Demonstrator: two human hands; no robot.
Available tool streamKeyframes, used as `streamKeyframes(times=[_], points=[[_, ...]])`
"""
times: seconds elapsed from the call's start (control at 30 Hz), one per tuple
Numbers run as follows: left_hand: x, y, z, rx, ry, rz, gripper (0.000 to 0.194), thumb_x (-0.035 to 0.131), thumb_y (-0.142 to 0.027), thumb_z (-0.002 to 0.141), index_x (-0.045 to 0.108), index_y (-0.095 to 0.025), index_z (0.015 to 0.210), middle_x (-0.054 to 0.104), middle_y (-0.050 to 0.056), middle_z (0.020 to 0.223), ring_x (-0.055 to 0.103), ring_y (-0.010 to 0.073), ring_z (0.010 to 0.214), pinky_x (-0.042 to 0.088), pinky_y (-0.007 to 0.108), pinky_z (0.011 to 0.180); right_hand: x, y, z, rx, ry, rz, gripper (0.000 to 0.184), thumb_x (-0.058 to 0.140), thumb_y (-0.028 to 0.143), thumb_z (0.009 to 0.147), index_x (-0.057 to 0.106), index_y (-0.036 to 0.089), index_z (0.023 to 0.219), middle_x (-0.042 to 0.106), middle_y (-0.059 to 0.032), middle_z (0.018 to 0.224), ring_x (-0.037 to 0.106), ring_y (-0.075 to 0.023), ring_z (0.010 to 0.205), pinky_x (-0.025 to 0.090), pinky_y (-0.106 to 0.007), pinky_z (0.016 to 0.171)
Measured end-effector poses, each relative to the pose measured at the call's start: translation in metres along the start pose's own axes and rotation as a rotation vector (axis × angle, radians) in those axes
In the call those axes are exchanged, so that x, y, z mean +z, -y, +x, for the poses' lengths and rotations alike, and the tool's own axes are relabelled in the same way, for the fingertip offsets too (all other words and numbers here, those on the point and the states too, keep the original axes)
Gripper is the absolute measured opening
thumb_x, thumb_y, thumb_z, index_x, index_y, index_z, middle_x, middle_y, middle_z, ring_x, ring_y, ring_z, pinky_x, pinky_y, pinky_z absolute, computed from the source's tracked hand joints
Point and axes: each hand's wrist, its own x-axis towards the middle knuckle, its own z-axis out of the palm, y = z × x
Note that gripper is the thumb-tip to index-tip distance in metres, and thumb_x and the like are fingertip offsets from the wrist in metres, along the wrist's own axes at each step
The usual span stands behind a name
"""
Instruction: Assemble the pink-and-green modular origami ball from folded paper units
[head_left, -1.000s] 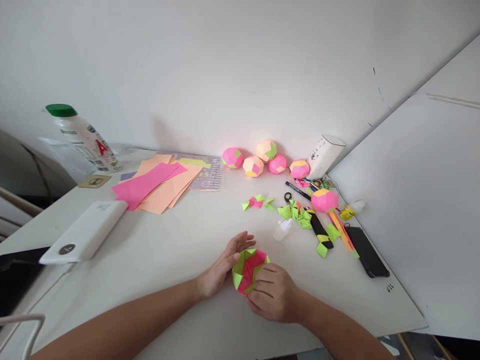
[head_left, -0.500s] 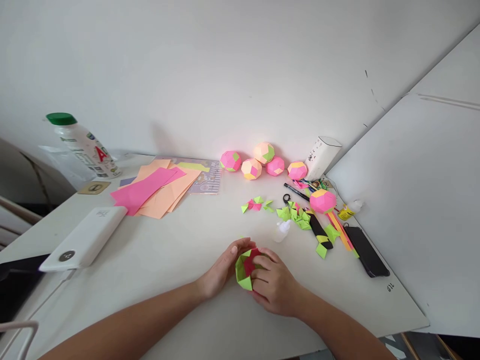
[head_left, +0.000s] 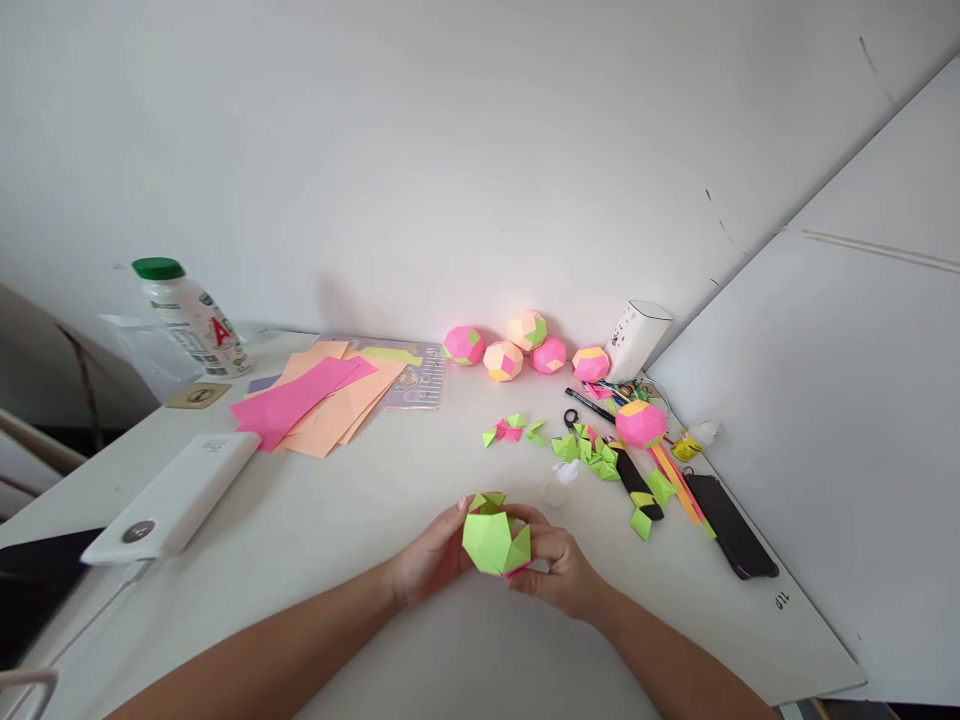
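A half-open folded paper ball (head_left: pixel 489 543), green outside with pink showing at its lower edge, is between my two hands above the desk's front part. My left hand (head_left: pixel 435 552) cups its left side, the thumb up at the rim and the other fingers behind it. My right hand (head_left: pixel 559 568) grips its right edge between thumb and fingers. Just beyond stands a small glue bottle (head_left: pixel 561 482) with a white nozzle. Behind that lies a heap of green folded paper pieces (head_left: pixel 592 452), with a few green and pink pieces (head_left: pixel 510 430) left of it.
Several finished paper balls (head_left: pixel 502 361) sit along the wall. One more ball (head_left: pixel 641 425) rests near a black phone (head_left: pixel 731 525), a cutter (head_left: pixel 637 483) and a yellow glue bottle (head_left: pixel 694 441). At left are paper sheets (head_left: pixel 322 410), a power bank (head_left: pixel 172 497) and a green-capped bottle (head_left: pixel 191 320).
The paper ball has been turned, so its green outside now faces me instead of its pink inside. My right fingers have come out of its hollow to its right edge. The view has tilted up slightly.
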Motion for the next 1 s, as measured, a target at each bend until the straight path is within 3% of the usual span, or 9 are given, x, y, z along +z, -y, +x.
streamKeyframes(times=[0.13, 0.27, 0.43, 0.6, 0.8, 0.87, 1.0], points=[[-0.001, 0.003, 0.000, 0.069, -0.023, 0.032, 0.048, 0.053, -0.057, 0.082, 0.058, -0.022, 0.113, 0.059, 0.013, 0.117, 0.053, 0.0305, 0.109, 0.040, 0.043, 0.088, -0.005, -0.010, 0.002, 0.019, -0.019, 0.034, 0.023, 0.068, 0.037, 0.079, 0.072, 0.027, 0.098, 0.068, -0.0081, 0.104, 0.043, -0.0255, 0.125, 0.036, -0.045, 0.103], [-0.006, 0.003, 0.000, 0.123, -0.029, 0.114, 0.052, 0.062, -0.054, 0.077, 0.053, -0.026, 0.120, 0.056, 0.010, 0.117, 0.052, 0.0287, 0.106, 0.042, 0.042, 0.086, -0.005, -0.015, 0.002, -0.034, -0.022, -0.020, 0.021, 0.070, 0.035, 0.077, 0.072, 0.030, 0.098, 0.063, -0.0068, 0.113, 0.044, -0.0260, 0.123, 0.036, -0.045, 0.102], [-0.012, -0.009, 0.001, 0.197, 0.014, 0.187, 0.046, 0.068, -0.048, 0.074, 0.056, -0.027, 0.113, 0.054, 0.005, 0.107, 0.054, 0.0235, 0.098, 0.042, 0.036, 0.082, 0.000, -0.020, -0.001, 0.042, 0.010, 0.053, 0.020, 0.069, 0.033, 0.078, 0.072, 0.028, 0.098, 0.049, -0.0069, 0.129, 0.053, -0.0242, 0.113, 0.041, -0.043, 0.097], [-0.015, -0.018, 0.002, 0.139, 0.104, 0.201, 0.035, 0.066, -0.047, 0.076, 0.062, -0.020, 0.096, 0.055, 0.007, 0.107, 0.053, 0.0230, 0.095, 0.042, 0.033, 0.078, -0.002, -0.022, -0.001, 0.125, -0.003, 0.067, 0.023, 0.073, 0.038, 0.073, 0.071, 0.024, 0.092, 0.050, -0.0075, 0.125, 0.051, -0.0241, 0.114, 0.040, -0.041, 0.098], [-0.026, -0.025, 0.001, -0.012, 0.242, 0.182, 0.027, 0.078, -0.036, 0.064, 0.065, -0.015, 0.075, 0.061, 0.007, 0.101, 0.054, 0.0217, 0.089, 0.040, 0.032, 0.077, -0.009, -0.023, 0.001, 0.186, 0.047, 0.107, 0.029, 0.076, 0.034, 0.069, 0.068, 0.022, 0.093, 0.049, -0.0088, 0.124, 0.051, -0.0255, 0.117, 0.040, -0.042, 0.100], [-0.029, -0.031, 0.001, -0.024, 0.281, 0.201, 0.027, 0.080, -0.034, 0.061, 0.062, -0.015, 0.064, 0.063, 0.006, 0.094, 0.055, 0.0205, 0.084, 0.039, 0.031, 0.075, -0.007, -0.030, 0.000, 0.170, -0.018, 0.124, 0.034, 0.073, 0.034, 0.073, 0.062, 0.025, 0.103, 0.046, -0.0097, 0.129, 0.050, -0.0252, 0.119, 0.039, -0.042, 0.101], [-0.031, -0.041, -0.001, -0.079, 0.346, 0.273, 0.023, 0.079, -0.035, 0.062, 0.065, -0.016, 0.064, 0.063, 0.005, 0.085, 0.055, 0.0210, 0.079, 0.040, 0.033, 0.076, 0.002, -0.050, 0.005, 0.140, -0.219, -0.003, 0.034, 0.058, 0.029, 0.083, 0.052, 0.027, 0.117, 0.041, -0.0101, 0.136, 0.041, -0.0226, 0.130, 0.034, -0.041, 0.107]])
